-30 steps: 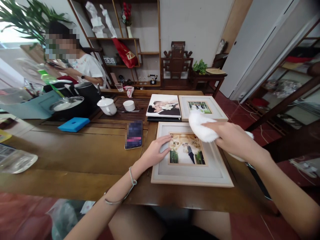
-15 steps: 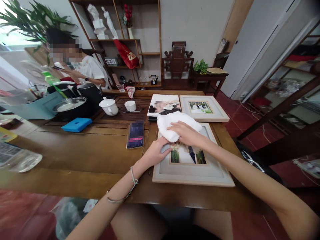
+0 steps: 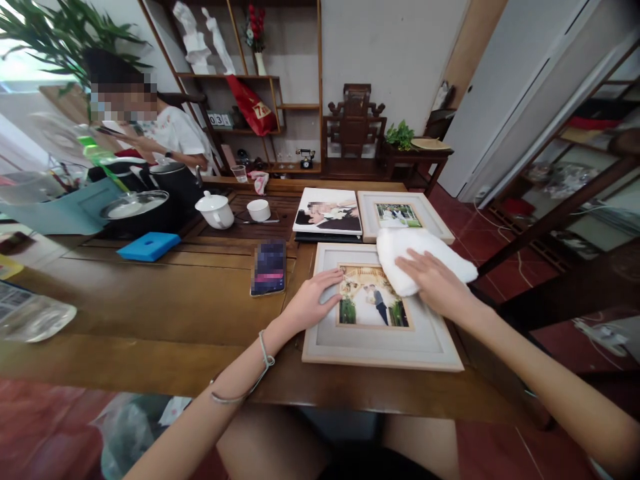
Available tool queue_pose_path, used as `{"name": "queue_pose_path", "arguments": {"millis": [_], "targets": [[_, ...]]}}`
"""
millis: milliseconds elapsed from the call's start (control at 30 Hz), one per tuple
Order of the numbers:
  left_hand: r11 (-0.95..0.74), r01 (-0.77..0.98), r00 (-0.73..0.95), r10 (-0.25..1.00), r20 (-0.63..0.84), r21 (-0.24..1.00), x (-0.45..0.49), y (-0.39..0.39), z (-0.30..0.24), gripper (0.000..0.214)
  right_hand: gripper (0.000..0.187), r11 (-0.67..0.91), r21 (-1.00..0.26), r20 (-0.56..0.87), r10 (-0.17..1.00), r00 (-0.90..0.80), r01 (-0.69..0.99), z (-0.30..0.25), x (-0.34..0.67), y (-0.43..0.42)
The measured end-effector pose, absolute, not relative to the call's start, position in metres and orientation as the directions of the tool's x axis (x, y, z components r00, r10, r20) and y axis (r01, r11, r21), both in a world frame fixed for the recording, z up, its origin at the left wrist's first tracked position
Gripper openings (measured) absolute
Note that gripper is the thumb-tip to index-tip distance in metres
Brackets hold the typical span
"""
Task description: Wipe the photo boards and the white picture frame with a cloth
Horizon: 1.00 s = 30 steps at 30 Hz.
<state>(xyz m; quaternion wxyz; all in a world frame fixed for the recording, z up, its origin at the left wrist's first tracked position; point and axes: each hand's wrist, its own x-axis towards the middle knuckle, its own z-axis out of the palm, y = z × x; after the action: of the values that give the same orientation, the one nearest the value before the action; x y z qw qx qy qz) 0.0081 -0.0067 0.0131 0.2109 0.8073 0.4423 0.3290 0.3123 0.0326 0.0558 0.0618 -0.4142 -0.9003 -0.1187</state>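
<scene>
A light-wood picture frame (image 3: 324, 343) with a wedding photo in its middle lies flat on the wooden table in front of me. Across its left side rests my left hand (image 3: 316, 298), fingers apart, the tips touching the glass by the photo. My right hand (image 3: 436, 283) presses on a folded white cloth (image 3: 400, 248) and holds it over the frame's upper right corner. Part of the cloth hangs past the frame's right edge and overlaps a second picture frame (image 3: 440, 230) behind. The right hand's fingers lie spread on the cloth; its thumb is hidden.
Left of the second frame lies a white photo panel (image 3: 327, 212) on a dark one. A phone (image 3: 269, 268), a lidded white cup (image 3: 216, 210), a small white bowl (image 3: 259, 211) and a blue block (image 3: 149, 247) are further left. A person (image 3: 170, 137) sits across the table.
My right hand has carried the white cloth to the right across the frame, uncovering the photo's upper part. My left hand stays at the frame's left side, its fingers now stretched out more.
</scene>
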Motion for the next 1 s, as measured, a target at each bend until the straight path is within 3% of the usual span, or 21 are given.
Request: {"name": "queue_pose_path", "arguments": {"millis": [133,300,433,667,833,1000], "targets": [[-0.518,0.570,0.388,0.854,0.347,0.638,0.008,-0.007,0.012,0.038,0.071,0.634,0.182,0.190,0.727,-0.659,0.752,0.055,0.300,-0.030],[-0.518,0.580,0.392,0.854,0.342,0.628,0.008,-0.007,0.014,0.038,0.082,0.715,0.006,0.126,0.693,-0.710,0.699,0.067,0.292,-0.083],[-0.529,0.578,0.405,0.847,0.345,0.621,0.008,-0.007,0.014,0.038,0.084,0.683,-0.015,0.150,0.724,-0.674,0.730,0.058,0.293,-0.052],[-0.544,0.569,0.408,0.838,0.362,0.617,0.007,-0.006,0.013,0.038,0.065,0.567,0.124,0.291,0.764,-0.576,0.814,0.054,0.295,0.050],[-0.537,0.568,0.401,0.842,0.361,0.624,0.006,-0.006,0.013,0.038,0.068,0.602,0.109,0.205,0.765,-0.611,0.791,0.050,0.284,0.051],[-0.525,0.572,0.397,0.849,0.348,0.630,0.007,-0.005,0.012,0.039,0.078,0.726,0.031,0.051,0.685,-0.727,0.687,0.057,0.290,-0.017]]}}
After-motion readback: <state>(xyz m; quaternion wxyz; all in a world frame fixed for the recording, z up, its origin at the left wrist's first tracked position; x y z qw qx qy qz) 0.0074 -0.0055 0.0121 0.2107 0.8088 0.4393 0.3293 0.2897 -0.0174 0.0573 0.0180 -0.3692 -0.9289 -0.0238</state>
